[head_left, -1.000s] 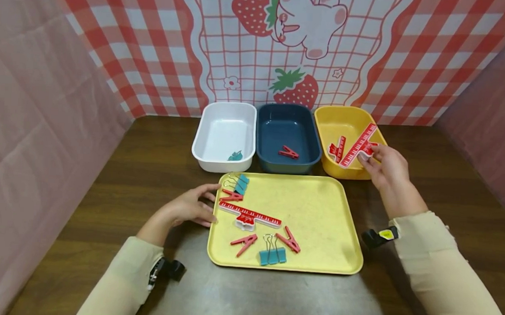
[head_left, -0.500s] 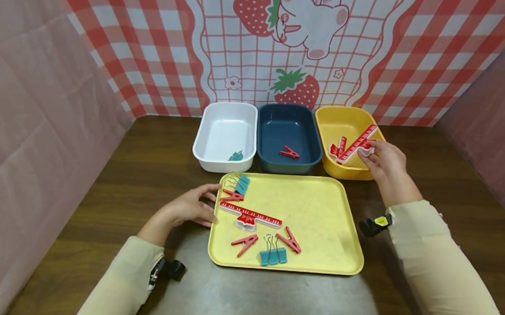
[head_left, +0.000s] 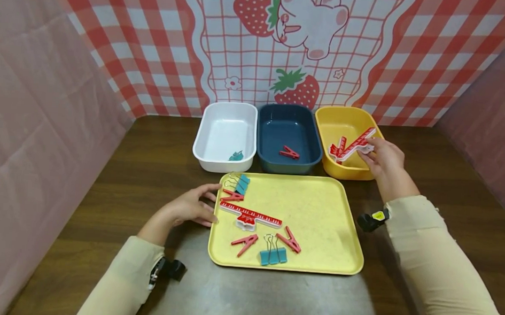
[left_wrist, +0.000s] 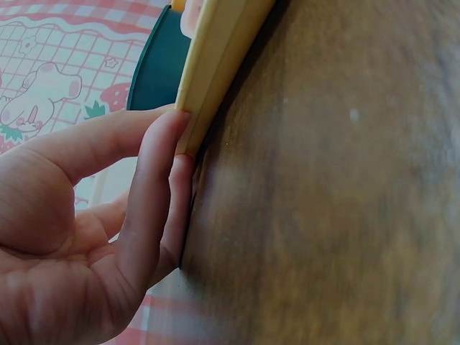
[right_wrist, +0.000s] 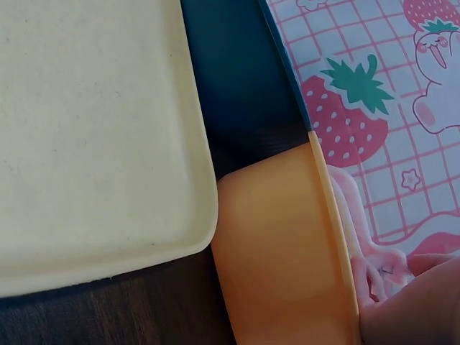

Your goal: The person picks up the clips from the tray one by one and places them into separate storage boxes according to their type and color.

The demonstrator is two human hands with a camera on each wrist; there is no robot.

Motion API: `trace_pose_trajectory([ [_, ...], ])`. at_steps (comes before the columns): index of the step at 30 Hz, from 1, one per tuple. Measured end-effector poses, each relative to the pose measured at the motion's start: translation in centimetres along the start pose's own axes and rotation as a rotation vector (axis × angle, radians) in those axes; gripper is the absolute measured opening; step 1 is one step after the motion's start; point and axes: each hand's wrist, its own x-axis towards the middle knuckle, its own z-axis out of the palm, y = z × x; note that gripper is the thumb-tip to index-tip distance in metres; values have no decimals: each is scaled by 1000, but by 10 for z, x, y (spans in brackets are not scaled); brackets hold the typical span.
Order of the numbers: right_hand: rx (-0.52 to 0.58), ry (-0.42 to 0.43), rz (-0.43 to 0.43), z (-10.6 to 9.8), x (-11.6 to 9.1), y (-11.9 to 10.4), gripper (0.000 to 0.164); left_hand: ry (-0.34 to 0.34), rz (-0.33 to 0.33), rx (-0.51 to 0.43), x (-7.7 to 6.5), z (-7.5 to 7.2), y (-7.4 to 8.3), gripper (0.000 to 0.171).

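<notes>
Held red clip point(head_left: 355, 145) has tilted flatter over the yellow bin point(head_left: 347, 172).

The red clip point(head_left: 356, 144), white-edged and printed with white marks along its bar, is held aslant at the yellow bin point(head_left: 334, 169). The pale yellow tray point(head_left: 318, 212) is laid flat.

Honestly can't read a single word here. The red clip on the tray point(head_left: 317, 226), just in from the left hand point(head_left: 191, 205), has what looks like pale script on its middle, way too small to make out, and any marking on the held clip point(head_left: 354, 145) pinched in the right hand point(head_left: 386, 162) is just as hopeless. Behind that grip, the black wrist device point(head_left: 366, 223) wears a yellow label point(head_left: 378, 215), also illegible.
</notes>
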Motion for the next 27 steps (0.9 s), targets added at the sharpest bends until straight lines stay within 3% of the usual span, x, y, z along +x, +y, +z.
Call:
trace_pose_trajectory([
  [11, 48, 25, -5, -2, 1, 1, 30, 3, -7, 2, 1, 0, 0, 86],
  [19, 98, -41, 7, -6, -1, 1, 49, -1, -4, 1, 2, -1, -1, 86],
  [27, 142, -76, 0, -12, -4, 2, 19, 0, 5, -4, 1, 0, -2, 86],
])
